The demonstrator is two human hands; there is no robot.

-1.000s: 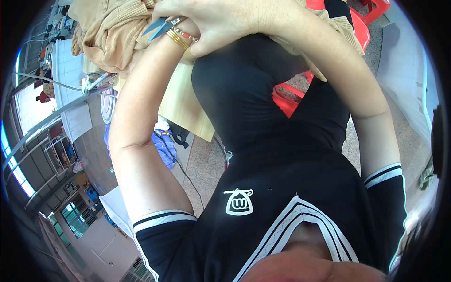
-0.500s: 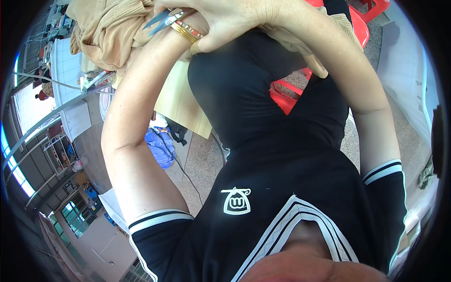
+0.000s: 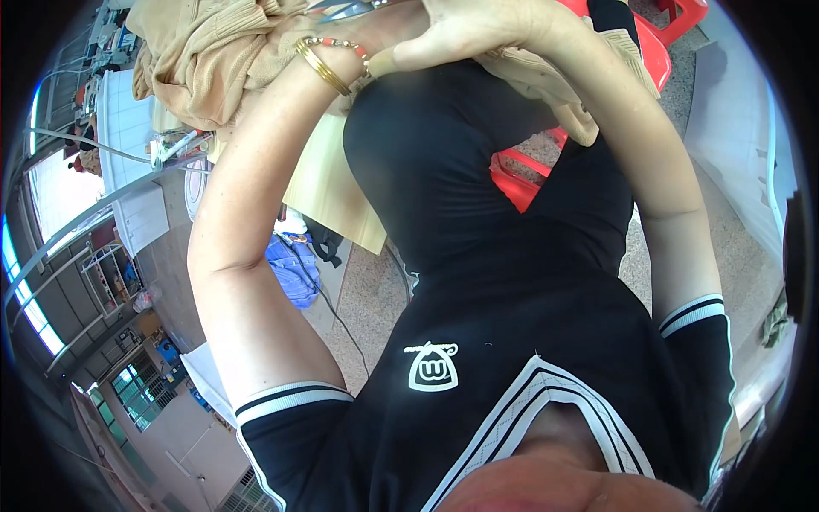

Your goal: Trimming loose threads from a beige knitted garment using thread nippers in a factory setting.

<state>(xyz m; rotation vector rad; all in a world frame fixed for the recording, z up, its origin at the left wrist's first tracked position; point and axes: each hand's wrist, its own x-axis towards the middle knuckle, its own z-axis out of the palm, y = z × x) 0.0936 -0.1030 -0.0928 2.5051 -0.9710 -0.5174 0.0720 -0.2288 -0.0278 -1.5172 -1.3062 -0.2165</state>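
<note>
A tan, ribbed-knit garment (image 3: 209, 72), soft and bunched into thick folds, lay in a heap at the far end of the person's left forearm. The left hand (image 3: 386, 31) was just to the right of that garment's heap and partly covered by the right hand (image 3: 478, 27); its fingers passed out of view at the upper edge, so how far it was open, and whether it gripped the knit, could not be told. The right hand was farther to the right of the garment's heap, crossing over the left, with its thumb stretched toward the garment; its other fingers were cut off, and its grip could not be made out. Small metal snips with blue-grey blades (image 3: 343, 12) showed between the garment's heap and the right hand, above the left wrist. Thin gold-coloured bangles (image 3: 322, 68) and a red-and-pale beaded bracelet (image 3: 339, 43) circled that wrist, just right of the garment.

More tan knit cloth (image 3: 542, 85) lay to the right of the garment's heap, beneath the right forearm; whether both were one piece was hidden. A pale yellow wood-grain desk (image 3: 339, 196) showed below the garment, and a red plastic seat (image 3: 517, 181) well to its right.
</note>
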